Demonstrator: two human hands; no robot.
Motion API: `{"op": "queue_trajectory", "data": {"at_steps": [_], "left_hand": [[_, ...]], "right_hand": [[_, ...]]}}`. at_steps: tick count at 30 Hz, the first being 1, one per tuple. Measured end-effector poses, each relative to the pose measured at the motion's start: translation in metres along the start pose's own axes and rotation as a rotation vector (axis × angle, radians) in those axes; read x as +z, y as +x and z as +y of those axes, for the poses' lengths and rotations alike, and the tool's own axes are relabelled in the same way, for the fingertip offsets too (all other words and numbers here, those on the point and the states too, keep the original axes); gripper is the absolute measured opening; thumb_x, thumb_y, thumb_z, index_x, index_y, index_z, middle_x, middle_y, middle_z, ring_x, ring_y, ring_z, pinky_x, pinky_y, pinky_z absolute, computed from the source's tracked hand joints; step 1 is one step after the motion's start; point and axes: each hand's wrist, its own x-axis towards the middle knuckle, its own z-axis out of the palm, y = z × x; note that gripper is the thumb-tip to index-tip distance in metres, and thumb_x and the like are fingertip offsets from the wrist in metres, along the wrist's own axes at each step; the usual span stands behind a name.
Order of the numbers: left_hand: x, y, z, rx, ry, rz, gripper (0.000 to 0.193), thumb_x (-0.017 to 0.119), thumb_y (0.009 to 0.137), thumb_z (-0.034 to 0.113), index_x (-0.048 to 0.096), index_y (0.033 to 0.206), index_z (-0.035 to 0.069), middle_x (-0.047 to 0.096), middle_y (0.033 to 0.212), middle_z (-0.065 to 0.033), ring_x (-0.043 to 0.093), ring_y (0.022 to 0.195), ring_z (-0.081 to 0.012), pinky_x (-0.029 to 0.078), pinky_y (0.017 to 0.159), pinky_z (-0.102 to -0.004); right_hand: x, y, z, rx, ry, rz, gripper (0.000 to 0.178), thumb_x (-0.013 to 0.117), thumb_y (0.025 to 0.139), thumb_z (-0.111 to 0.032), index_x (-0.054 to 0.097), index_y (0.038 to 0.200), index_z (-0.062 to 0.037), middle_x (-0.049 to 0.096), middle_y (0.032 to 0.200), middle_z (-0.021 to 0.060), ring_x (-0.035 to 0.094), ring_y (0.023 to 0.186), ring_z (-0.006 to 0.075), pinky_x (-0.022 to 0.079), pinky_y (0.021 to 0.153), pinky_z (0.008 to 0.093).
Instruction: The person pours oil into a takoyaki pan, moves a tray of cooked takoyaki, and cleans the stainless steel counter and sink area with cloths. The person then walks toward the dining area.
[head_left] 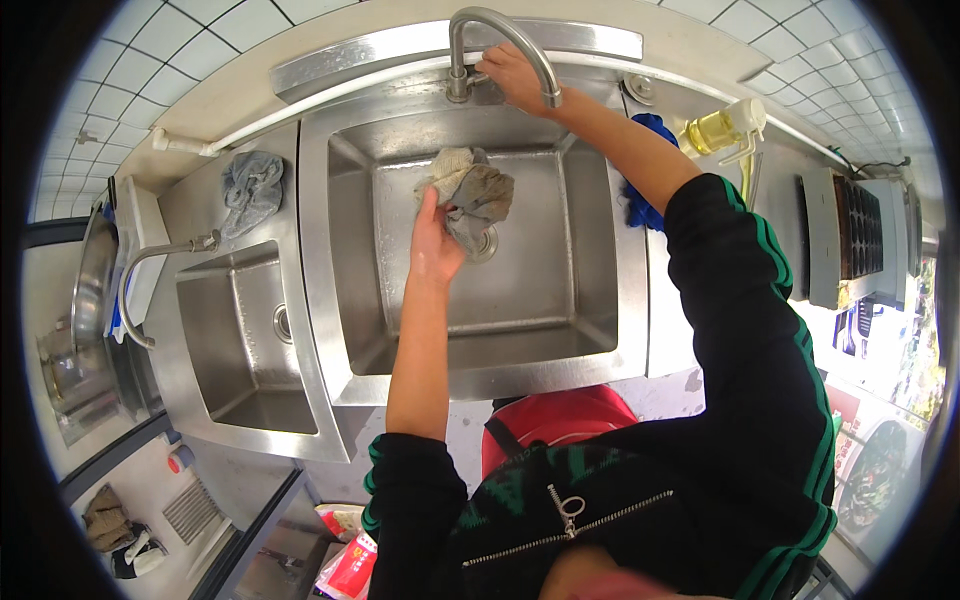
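Hiding most of its fingers behind a crumpled grey-and-cream cloth (485, 193), the left hand (440, 245) makes it kinda tricky to see the whole grip, and honestly can't tell if that's one piece or two bunched together. Same deal up at the faucet (541, 66): the right hand (515, 80) has its fingers bent in near the base, but the tips are too small to make out, so no idea how closed they are or whether they've got hold of anything. The right forearm (635, 145) blocks part of a blue bundle (652, 124), and the drain (487, 245) is partly covered too. The cloth itself is over the big sink (500, 300), clamped between the left thumb and the fingers behind, flopping out past them up and to the right.
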Motion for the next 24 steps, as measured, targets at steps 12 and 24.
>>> {"op": "queue_trajectory", "data": {"at_steps": [12, 24], "left_hand": [[0.074, 0.06, -0.058, 0.678, 1.386, 0.074, 0.032, 0.047, 0.088, 0.023, 0.058, 0.09, -0.008, 0.059, 0.087, -0.0249, 0.057, 0.078, -0.036, 0.044, 0.073, -0.0381], [0.101, 0.091, -0.064, 0.55, 1.008, 0.062, 0.033, 0.044, 0.072, -0.012, 0.06, 0.097, 0.001, 0.062, 0.085, -0.0054, 0.057, 0.082, -0.0116, 0.044, 0.072, -0.0239]], "right_hand": [[-0.018, -0.105, -0.002, 0.648, 0.667, -0.037, 0.052, 0.048, 0.071, 0.002, 0.051, 0.121, -0.0127, 0.052, 0.114, 0.0148, 0.051, 0.102, 0.0311, 0.045, 0.081, 0.0347], [-0.067, -0.151, -0.008, 0.765, 1.129, -0.234, 0.027, 0.052, 0.084, -0.018, 0.058, 0.106, -0.0028, 0.06, 0.091, 0.0036, 0.052, 0.085, 0.0117, 0.041, 0.078, 0.027]]}}
